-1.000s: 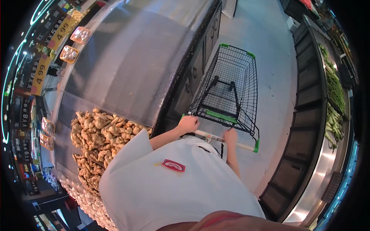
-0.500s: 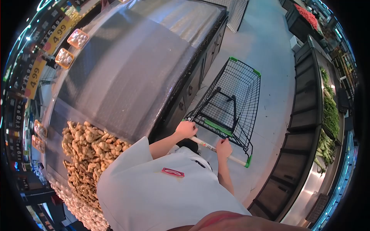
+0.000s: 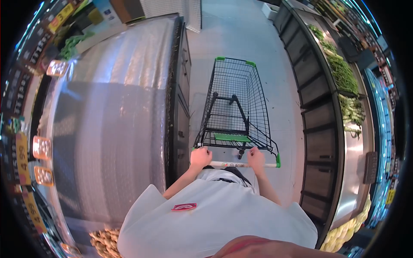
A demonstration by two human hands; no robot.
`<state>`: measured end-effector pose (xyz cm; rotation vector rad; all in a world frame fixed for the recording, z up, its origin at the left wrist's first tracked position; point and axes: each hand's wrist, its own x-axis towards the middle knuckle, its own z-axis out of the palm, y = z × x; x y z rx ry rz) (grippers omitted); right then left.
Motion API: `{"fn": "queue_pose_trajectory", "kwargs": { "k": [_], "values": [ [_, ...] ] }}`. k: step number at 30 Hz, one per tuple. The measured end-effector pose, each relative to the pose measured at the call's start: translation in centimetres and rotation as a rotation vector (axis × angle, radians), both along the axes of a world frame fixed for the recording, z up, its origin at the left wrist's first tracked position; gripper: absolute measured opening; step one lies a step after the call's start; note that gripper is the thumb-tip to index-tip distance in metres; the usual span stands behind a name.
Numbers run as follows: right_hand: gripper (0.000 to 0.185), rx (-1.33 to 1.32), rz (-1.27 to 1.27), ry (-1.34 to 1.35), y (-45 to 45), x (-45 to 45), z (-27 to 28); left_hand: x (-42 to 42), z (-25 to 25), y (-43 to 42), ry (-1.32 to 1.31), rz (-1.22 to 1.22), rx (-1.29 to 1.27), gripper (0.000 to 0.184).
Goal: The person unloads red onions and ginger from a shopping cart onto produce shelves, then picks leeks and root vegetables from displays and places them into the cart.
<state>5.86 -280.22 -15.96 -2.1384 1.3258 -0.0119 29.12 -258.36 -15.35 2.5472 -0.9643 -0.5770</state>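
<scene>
In front of me stands a black wire shopping cart (image 3: 245, 86) with green corners and nothing in its basket. Its pale handlebar (image 3: 232, 164), printed with a logo, runs across just ahead of my waist. My left hand (image 3: 201, 158) is wrapped round the bar near its left end. Toward the right end, my right hand (image 3: 256, 159) is closed on the same bar. A green flap (image 3: 232, 137) shows at the near end of the basket.
A display counter (image 3: 116, 107) under clear plastic sheeting lines my left, with ginger (image 3: 105, 241) at its near end and packaged trays (image 3: 42, 147) along its far edge. Dark cabinets (image 3: 319, 142) holding green vegetables (image 3: 342, 73) border the right. Tiled floor (image 3: 232, 26) stretches ahead between them.
My view and the cart have swung round to point straight along the aisle. The ginger has slid back toward the bottom edge of view. Both hands remain on the handlebar.
</scene>
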Motion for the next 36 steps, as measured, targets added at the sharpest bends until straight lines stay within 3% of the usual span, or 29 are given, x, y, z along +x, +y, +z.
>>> {"fn": "queue_pose_trajectory", "kwargs": {
  "k": [5, 10, 18, 28, 36],
  "values": [
    [0.015, -0.184, -0.140, 0.124, -5.4, -1.6, -2.1, 3.9, 0.5, -4.9, 0.015, -0.061, 0.048, 0.025],
    [0.018, -0.194, -0.241, 0.148, -9.1, 3.8, -1.9, 8.6, -0.5, -9.5, -0.012, -0.086, 0.065, 0.025],
    [0.014, -0.263, -0.250, -0.058, -17.7, 10.6, -3.6, 15.8, -3.6, -17.6, 0.015, -0.119, 0.104, 0.026],
    [0.018, -0.252, -0.115, -0.063, -32.5, 21.8, -6.1, 24.4, -4.1, -31.0, -0.037, 0.027, 0.135, 0.024],
    [0.018, -0.327, -0.053, -0.197, -46.1, 32.5, -8.3, 32.1, -5.8, -41.9, -0.176, 0.141, -0.017, 0.024]
  ]
}}
